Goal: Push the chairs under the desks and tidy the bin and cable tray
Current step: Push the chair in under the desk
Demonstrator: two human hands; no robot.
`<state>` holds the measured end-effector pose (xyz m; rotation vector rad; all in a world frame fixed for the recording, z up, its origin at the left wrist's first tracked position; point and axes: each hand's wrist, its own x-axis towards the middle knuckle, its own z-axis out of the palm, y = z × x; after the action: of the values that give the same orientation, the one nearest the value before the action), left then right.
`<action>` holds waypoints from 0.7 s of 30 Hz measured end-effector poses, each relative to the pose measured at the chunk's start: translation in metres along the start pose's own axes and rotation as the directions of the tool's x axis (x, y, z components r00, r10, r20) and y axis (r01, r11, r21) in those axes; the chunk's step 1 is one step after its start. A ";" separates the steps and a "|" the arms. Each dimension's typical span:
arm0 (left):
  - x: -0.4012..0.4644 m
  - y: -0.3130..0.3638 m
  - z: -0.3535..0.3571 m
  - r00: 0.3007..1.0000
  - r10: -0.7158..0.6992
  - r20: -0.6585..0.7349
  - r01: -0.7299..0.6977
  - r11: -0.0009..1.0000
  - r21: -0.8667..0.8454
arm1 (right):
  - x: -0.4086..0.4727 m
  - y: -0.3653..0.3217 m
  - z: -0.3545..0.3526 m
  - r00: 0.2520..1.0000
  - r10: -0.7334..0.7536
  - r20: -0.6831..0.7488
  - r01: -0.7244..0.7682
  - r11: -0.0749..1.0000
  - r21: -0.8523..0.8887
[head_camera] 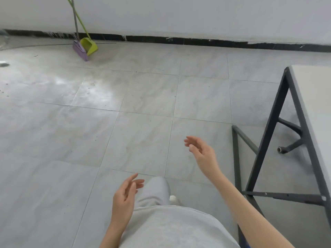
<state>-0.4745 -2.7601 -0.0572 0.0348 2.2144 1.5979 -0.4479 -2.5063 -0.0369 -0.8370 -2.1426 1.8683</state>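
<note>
Left grip (125,196) raised in front of the body, fingers loosely apart, holding nothing. Right grip (201,152) further forward and to the right, fingers spread and relaxed, also holding nothing, hanging above the tiled floor (125,126) just left of the counter (311,97). Counter along the right edge, pale top on a dark A-shaped frame (279,122). Under it, one chair base (290,140): dark legs and a single castor, the seat hidden. Below the grips, grey trousers and one white shoe (173,198). Far off by the wall, a purple broom (80,49) leaning beside a yellow-green dustpan (89,45), touching or nearly so. No bin or cable tray in view.
</note>
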 end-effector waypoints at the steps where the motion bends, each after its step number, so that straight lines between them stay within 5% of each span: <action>1: 0.025 0.006 0.003 1.000 0.000 -0.003 0.000 1.000 -0.005 | 0.027 -0.006 0.000 1.000 -0.008 -0.004 0.008 1.000 0.008; 10: 0.298 0.106 0.087 0.973 0.093 0.212 -0.104 0.994 0.045 | 0.211 0.004 -0.028 0.959 0.196 -0.205 -0.181 0.980 0.087; 21: 0.573 0.306 0.272 0.743 0.233 0.627 -0.374 0.922 0.101 | 0.376 -0.015 -0.125 0.736 0.360 -0.573 -0.255 0.932 0.259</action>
<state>-0.9726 -2.2637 -0.0258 0.8991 1.9000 1.2257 -0.7023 -2.2063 -0.0827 -1.5816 -1.4868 1.5521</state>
